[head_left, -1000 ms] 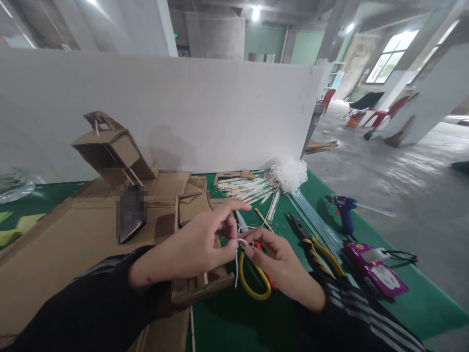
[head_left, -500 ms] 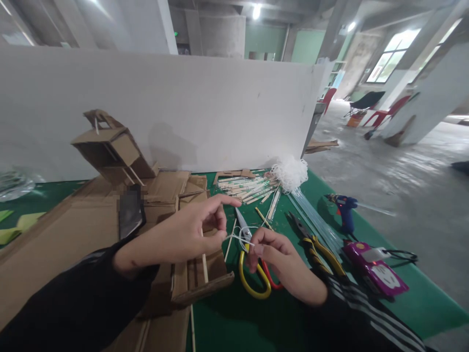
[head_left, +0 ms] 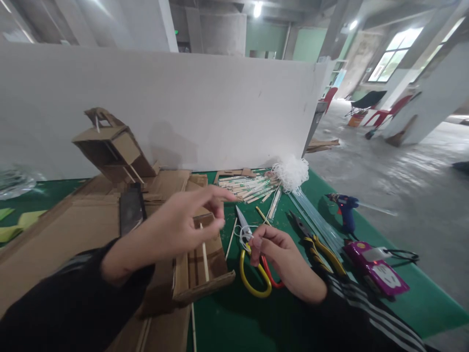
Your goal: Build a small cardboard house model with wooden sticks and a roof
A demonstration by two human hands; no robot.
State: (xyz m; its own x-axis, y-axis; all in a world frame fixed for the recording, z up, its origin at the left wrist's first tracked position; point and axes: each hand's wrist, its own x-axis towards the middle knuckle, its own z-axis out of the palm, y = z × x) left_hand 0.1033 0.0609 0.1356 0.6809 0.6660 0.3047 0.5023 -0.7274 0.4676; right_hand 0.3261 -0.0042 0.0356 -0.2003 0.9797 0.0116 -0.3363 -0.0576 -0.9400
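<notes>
My right hand (head_left: 276, 256) is closed in a pinch on a thin white string (head_left: 244, 235), whose loops hang on the left side of the fingertips. Below that hand lie scissors (head_left: 256, 288) with one yellow and one red handle, blades pointing away. My left hand (head_left: 186, 220) hovers over an open cardboard box (head_left: 220, 281), thumb and index finger apart, with nothing visible between them. A wooden stick (head_left: 204, 254) spans the inside of the box.
Behind my hands are a pile of wooden sticks (head_left: 249, 187) and a tangle of white loops (head_left: 291, 173). Pliers (head_left: 318, 247), clear glue sticks (head_left: 315, 215), a blue glue gun (head_left: 344, 210) and a purple power strip (head_left: 375, 269) lie right. A cardboard structure (head_left: 113, 146) and dark phone (head_left: 131, 210) stand left.
My left hand has let go of the white string and moved slightly left and up. The string, stretched between both hands before, now hangs from my right hand alone.
</notes>
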